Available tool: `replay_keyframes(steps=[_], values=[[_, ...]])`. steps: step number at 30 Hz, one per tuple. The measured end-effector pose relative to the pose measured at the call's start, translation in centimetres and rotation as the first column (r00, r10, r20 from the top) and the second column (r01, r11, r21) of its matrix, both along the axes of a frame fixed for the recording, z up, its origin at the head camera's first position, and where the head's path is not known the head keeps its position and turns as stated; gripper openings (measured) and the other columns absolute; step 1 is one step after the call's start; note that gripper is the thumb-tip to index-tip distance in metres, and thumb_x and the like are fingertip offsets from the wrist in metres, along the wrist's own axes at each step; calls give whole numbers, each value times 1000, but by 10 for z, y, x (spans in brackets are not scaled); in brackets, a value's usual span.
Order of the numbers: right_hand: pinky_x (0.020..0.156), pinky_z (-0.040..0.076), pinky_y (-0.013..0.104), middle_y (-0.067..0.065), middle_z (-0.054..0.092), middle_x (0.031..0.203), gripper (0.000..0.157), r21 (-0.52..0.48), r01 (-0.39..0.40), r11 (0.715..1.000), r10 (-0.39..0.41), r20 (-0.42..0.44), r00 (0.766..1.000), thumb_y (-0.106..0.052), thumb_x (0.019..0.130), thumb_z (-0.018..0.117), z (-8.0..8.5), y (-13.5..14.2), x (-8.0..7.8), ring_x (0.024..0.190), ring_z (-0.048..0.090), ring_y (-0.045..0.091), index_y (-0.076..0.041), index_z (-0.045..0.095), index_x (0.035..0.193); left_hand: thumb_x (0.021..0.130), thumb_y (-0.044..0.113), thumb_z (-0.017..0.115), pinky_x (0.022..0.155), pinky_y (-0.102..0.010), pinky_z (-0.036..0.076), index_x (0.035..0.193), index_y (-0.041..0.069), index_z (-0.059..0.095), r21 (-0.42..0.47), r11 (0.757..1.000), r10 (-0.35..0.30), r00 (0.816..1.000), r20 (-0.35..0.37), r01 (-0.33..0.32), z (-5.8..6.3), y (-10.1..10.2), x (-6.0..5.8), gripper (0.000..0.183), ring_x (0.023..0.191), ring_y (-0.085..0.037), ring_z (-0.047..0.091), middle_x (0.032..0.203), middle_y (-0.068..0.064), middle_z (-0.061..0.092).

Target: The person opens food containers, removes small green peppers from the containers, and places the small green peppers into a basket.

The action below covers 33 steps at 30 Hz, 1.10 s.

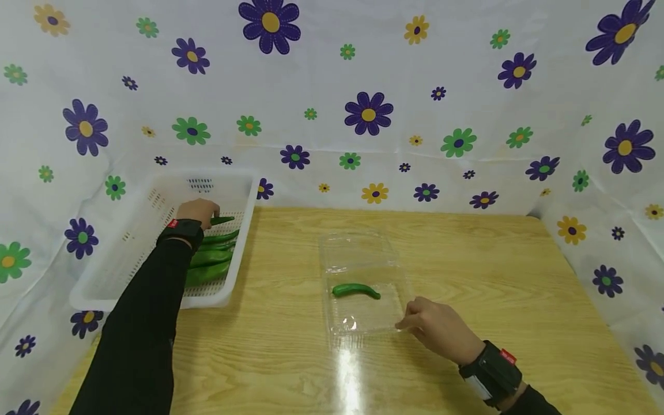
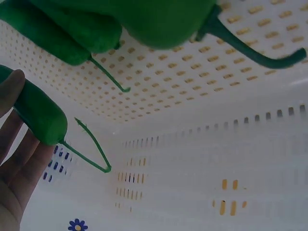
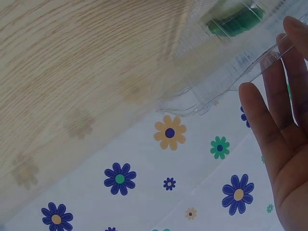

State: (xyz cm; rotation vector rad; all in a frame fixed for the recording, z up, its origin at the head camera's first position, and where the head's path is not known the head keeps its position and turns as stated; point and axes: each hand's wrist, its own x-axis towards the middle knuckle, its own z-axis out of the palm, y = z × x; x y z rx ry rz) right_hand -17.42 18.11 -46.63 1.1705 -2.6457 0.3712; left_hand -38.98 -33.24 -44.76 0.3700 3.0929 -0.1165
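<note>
Over the white plastic basket (image 1: 241, 190), my left hand (image 1: 198, 211) holds a green chili pepper (image 2: 41, 113) between thumb and fingers; its thin bent stem hangs free in the left wrist view. More green peppers (image 1: 210, 256) lie in the basket under that wrist. A clear plastic clamshell box (image 1: 363, 314) lies unfolded on the table, its lid (image 1: 358, 248) laid back toward the wall. One curved green chili pepper (image 1: 355, 290) rests inside it. My right hand (image 1: 441, 331) pinches the box's near right corner between thumb and fingers.
The wood-grain table (image 1: 482, 271) spreads around the box. Behind and beside it hangs a white flowered cloth (image 1: 321, 80). The basket stands at the table's left, with raised perforated walls.
</note>
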Motion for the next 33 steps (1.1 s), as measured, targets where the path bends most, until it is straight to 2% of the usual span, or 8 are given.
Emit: replay_keyframes(steps=[8,13,17,24,33], values=[[50,32,9,-7,51,70,22,-32,-10,999,10,-4,1000,-3,68,81,0,1,0,60,40,-2,-19,77,82,78,-10,64,63,-45,53,102,-2,68,-3,1000,-18,1000,24,18,-9,12,-1,26,68,-31,60,94,-22,67],[50,30,8,-8,49,69,23,-52,-26,998,25,-21,999,-3,66,81,1,1,-1,61,37,-3,-19,77,81,77,-11,65,63,-46,53,101,-2,69,11,1000,-22,1000,13,21,-15,12,0,26,65,-30,59,89,-22,68],[50,31,7,-8,50,69,21,-60,-26,998,25,-16,1000,-4,67,81,2,3,-1,61,37,-4,-19,77,81,78,-12,63,63,-46,54,101,-2,69,12,1000,-2,1000,12,2,-16,15,0,26,63,-29,59,87,-21,68],[50,31,8,-8,50,69,19,-61,-31,998,30,-16,999,-5,68,80,5,2,-1,61,38,-3,-19,77,80,83,-13,57,67,-46,54,102,-2,69,1,1000,18,999,52,-18,-13,16,2,25,74,-32,63,99,-23,67],[50,30,7,-8,49,68,19,-59,-31,998,29,-39,999,-5,68,81,5,2,0,61,36,-3,-19,77,79,81,-13,57,62,-43,54,104,-2,68,10,999,35,997,66,-36,-24,12,-3,27,72,-31,63,97,-23,68]])
